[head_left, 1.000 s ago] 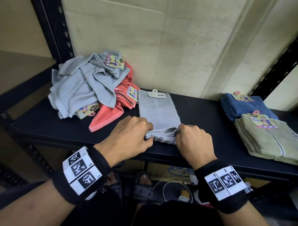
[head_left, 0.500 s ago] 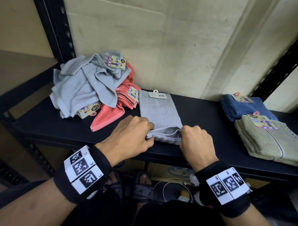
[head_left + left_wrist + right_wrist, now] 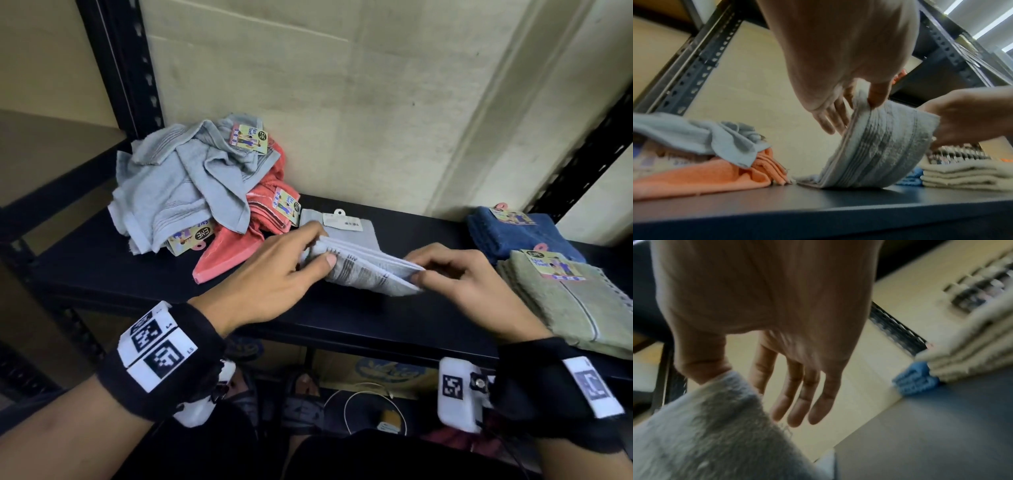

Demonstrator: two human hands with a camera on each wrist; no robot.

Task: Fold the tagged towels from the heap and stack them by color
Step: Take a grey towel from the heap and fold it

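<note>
Left hand [image 3: 274,270] and right hand [image 3: 459,277] each pinched the near edge of the grey striped terry towel [image 3: 877,146] — lifted off the black metal shelf [image 3: 102,260], probably to fold it back; right grip blurred.

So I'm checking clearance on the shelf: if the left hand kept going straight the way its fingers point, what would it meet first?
Probably the back wall. The left hand pinches the grey towel and points over it; depth is unclear.
</note>
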